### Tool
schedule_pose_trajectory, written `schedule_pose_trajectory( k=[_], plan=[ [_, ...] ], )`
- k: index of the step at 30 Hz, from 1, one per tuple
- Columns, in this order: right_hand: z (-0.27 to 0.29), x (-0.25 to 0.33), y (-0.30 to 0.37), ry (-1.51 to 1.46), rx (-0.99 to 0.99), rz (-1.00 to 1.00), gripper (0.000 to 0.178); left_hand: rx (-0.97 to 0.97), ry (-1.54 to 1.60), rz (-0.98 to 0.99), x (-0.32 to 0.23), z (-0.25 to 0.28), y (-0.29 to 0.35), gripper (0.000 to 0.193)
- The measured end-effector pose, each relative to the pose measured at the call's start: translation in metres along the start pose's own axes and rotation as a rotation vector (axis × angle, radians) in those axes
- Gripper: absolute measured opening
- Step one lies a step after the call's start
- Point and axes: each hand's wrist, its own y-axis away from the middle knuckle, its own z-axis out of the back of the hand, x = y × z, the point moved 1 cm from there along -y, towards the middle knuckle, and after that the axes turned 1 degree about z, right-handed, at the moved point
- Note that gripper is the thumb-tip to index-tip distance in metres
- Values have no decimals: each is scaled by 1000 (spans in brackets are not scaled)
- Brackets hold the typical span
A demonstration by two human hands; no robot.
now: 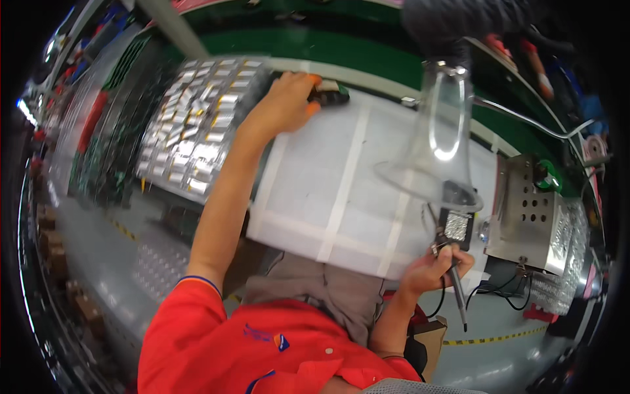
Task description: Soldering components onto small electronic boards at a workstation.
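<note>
At the upper centre of the frame, I see the left hand (285, 104) at a small dark object (333, 96) on the white-covered bench (305, 184); 2 orange-tipped fingers stand apart at its left end, and I cannot tell whether they grip. At lower right, the right hand (432, 269) pinches a pen-shaped tool (459, 294) near a black box (470, 228). I judge this step a reach or grasp; the next move calls for a sure hold.

Orange fingertips (314, 108) on left hand (285, 105), dark grey tool (459, 295) in right hand (436, 266), white mat (302, 184) with cream stripes (342, 184) between 'em.
</note>
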Motion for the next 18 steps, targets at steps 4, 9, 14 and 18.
schedule_pose_trajectory(
  k=[4,9,14,18],
  plan=[
    [1,0,0,-51,-38,10,11,161,388,-81,-50,5,105,51],
    [4,8,-2,-8,-23,-6,9,117,339,-210,-82,-6,119,53],
    [16,20,-10,-11,-86,19,8,-356,13,-11,-2,52,122,34],
    [29,22,-19,-34,-174,18,10,-437,-217,298,57,69,114,41]
  ],
)
